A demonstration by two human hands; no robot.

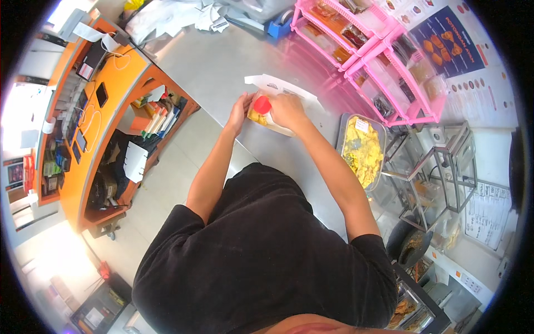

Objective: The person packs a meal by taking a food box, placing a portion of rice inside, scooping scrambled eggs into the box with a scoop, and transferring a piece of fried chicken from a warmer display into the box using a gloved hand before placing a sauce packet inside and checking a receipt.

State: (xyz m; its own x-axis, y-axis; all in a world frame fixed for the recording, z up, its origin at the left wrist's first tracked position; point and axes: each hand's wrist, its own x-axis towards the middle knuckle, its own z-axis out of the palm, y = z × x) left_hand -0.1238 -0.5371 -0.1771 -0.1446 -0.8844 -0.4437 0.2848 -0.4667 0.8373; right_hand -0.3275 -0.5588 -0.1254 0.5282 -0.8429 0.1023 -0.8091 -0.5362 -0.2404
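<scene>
A white paper food box point(300, 91) with its printed lid raised stands on the steel worktop. Yellow food pieces point(257, 117) show at its near left corner. Above them is a small round red lid point(262, 105); what it covers is mostly hidden. My left hand point(238, 113) holds the box at its left side, fingers along the wall. My right hand point(288, 109) reaches over the box with bent fingers, close beside the red lid. Its fingertips are hidden, so what they grip cannot be told.
To the right, a clear plastic tub point(380, 167) holds yellow food. Pink plastic racks point(394, 31) with bagged goods stand behind it. A blue tape dispenser point(278, 28) sits at the back edge. An orange counter point(121, 77) rises at left; a metal frame stand point(417, 171) is at right.
</scene>
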